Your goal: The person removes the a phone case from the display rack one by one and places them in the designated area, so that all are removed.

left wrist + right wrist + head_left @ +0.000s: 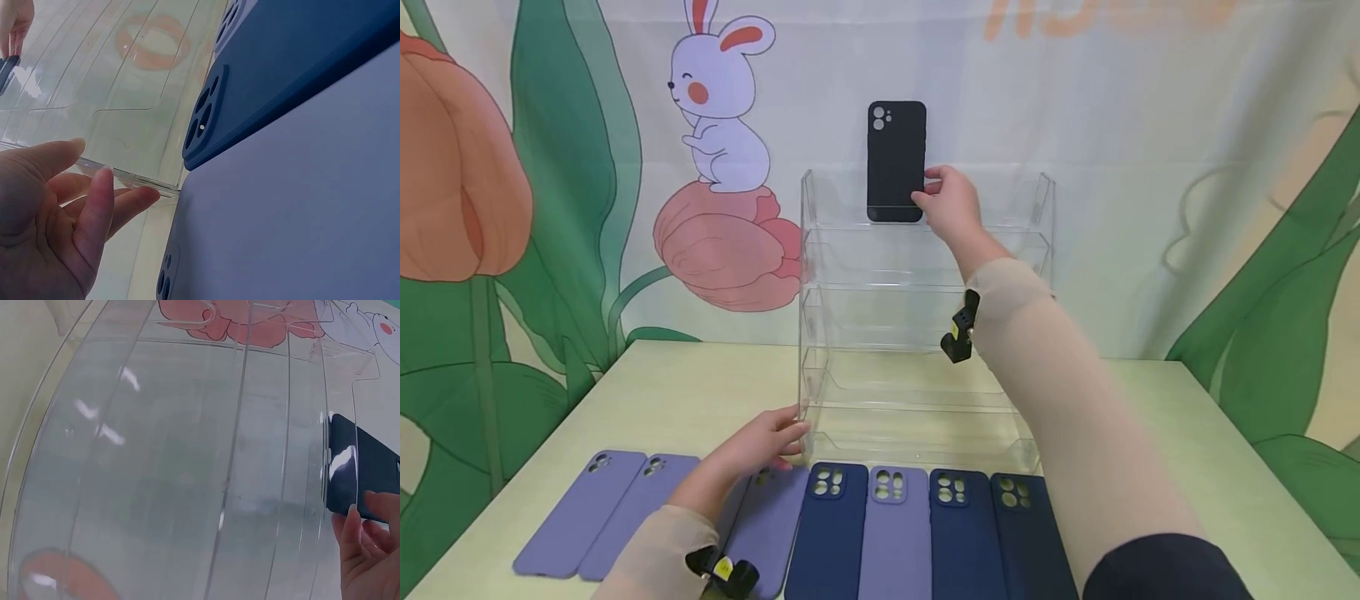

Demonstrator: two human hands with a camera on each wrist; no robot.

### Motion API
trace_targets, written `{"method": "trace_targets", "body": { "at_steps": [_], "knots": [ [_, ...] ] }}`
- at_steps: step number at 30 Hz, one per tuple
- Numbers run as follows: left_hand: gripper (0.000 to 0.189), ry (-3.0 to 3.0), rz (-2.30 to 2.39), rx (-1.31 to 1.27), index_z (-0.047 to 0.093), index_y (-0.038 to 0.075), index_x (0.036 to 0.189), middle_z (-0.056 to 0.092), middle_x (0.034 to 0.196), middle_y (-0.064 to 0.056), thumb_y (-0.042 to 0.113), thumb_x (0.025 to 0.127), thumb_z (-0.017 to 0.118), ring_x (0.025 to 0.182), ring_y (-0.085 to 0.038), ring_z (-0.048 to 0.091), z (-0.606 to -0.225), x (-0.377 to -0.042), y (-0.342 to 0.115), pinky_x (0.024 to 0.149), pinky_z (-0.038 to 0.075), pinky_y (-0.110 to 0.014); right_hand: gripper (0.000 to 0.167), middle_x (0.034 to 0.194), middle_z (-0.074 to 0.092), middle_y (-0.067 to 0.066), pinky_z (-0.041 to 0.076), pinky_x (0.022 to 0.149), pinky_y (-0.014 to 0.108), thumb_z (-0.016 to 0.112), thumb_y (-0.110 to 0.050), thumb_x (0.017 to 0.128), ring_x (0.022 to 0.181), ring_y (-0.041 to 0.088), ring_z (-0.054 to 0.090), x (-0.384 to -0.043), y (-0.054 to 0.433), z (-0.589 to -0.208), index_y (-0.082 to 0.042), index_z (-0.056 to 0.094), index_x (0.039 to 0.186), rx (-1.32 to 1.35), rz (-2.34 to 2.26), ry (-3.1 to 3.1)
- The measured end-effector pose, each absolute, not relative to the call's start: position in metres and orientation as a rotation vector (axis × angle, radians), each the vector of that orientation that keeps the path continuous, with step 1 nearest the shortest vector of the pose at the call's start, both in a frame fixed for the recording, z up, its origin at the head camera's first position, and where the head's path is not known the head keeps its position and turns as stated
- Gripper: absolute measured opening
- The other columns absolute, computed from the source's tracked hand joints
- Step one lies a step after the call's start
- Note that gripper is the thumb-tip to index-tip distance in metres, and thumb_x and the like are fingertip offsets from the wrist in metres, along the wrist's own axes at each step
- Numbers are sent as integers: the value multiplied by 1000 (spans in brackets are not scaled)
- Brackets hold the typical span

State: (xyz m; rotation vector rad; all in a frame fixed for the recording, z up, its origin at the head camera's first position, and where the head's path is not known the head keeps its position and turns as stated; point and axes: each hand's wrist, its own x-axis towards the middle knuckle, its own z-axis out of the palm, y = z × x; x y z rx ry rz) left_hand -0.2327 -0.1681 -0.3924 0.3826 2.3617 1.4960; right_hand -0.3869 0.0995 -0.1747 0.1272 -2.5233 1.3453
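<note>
A black phone case [897,154] stands upright at the top tier of a clear acrylic display rack [806,321], its camera cutouts at the upper left. My right hand [955,204] pinches the case by its lower right edge. In the right wrist view the case [365,472] sits behind the tier's clear front lip, with the fingertips of the hand [375,553] at its side. Down at the rack's lower left, my left hand [762,442] holds the side panel's edge. The left wrist view has the thumb [59,156] on one side of that panel and fingers on the other.
Several phone cases lie in a row before the rack: lilac ones [580,512] at left, then a navy one [827,542], another lilac [895,542], and darker ones [1033,542] at right. A printed curtain [1120,208] hangs behind the pale table [715,367].
</note>
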Motion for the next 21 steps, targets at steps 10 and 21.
{"method": "trace_targets", "body": {
  "at_steps": [10,21],
  "knots": [
    [58,2372,1496,364,21,-4,145,43,134,-30,23,100,46,111,-40,55,-395,-235,-166,66,54,-34,32,113,58,13,51,78,23,56,-9,93,94,17,56,-394,108,-179,0,54,124,260,1469,-2393],
    [58,2379,1502,349,19,-4,146,40,136,-30,21,100,44,112,-39,54,-395,-241,-162,68,54,-34,35,111,57,9,50,83,25,57,-13,93,98,16,53,-380,122,-164,-2,51,127,313,1652,-2302]
  ]
}}
